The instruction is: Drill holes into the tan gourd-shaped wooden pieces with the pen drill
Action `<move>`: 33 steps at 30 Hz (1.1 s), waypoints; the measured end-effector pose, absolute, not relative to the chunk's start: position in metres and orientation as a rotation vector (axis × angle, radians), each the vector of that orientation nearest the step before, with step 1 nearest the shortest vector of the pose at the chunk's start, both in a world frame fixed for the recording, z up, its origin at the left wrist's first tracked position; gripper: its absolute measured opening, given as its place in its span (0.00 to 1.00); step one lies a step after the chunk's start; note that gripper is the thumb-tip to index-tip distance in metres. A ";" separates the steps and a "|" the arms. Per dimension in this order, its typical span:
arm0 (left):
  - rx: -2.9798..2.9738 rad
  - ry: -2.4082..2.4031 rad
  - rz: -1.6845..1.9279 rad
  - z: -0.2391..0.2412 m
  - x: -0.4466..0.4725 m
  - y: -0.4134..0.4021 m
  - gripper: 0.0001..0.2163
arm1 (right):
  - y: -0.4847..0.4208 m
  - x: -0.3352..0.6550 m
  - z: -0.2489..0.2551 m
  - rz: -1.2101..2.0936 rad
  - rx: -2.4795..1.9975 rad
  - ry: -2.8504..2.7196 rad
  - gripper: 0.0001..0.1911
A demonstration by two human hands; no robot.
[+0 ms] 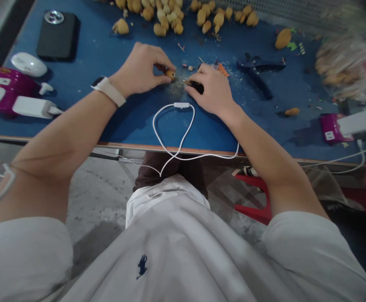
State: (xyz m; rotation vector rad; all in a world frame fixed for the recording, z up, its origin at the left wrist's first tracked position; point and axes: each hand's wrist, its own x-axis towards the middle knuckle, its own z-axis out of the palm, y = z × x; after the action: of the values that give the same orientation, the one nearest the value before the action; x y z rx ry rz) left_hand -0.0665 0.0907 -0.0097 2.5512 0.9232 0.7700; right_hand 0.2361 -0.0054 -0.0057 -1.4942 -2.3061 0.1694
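Note:
My left hand (140,71) pinches a small tan nut-shaped piece (171,74) between thumb and fingertips, over the blue work board (120,121). My right hand (210,90) grips a small dark-handled tool (197,87), and its thin metal tip meets the piece. Fingers hide most of the handle. Wood-coloured shavings and dust lie around both hands. A heap of similar tan pieces (167,19) lies beyond them at the board's far edge.
A white cable with an inline switch (181,105) loops on the board near my wrists. A black phone (57,35), white mouse (24,64), magenta power strip (0,90) and dark blue clamp (258,69) sit around the hands. A plastic bag (343,63) lies far right.

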 end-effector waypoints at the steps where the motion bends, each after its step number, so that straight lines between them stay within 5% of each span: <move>1: 2.554 0.912 0.778 -0.010 -0.066 0.091 0.16 | -0.005 0.236 -0.005 0.174 -1.499 -2.308 0.29; 7: 2.576 0.918 0.803 -0.009 -0.061 0.084 0.25 | -0.007 0.243 -0.004 0.227 -1.486 -2.305 0.32; 33: 2.511 1.057 0.785 -0.016 -0.048 0.080 0.22 | -0.011 0.240 -0.004 0.217 -1.475 -2.266 0.36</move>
State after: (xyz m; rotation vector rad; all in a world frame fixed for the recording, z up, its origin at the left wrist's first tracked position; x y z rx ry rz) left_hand -0.0479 0.0802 -0.0161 2.5114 1.0566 0.7847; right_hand 0.2403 -0.0115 -0.0036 -1.4755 -2.2663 0.2171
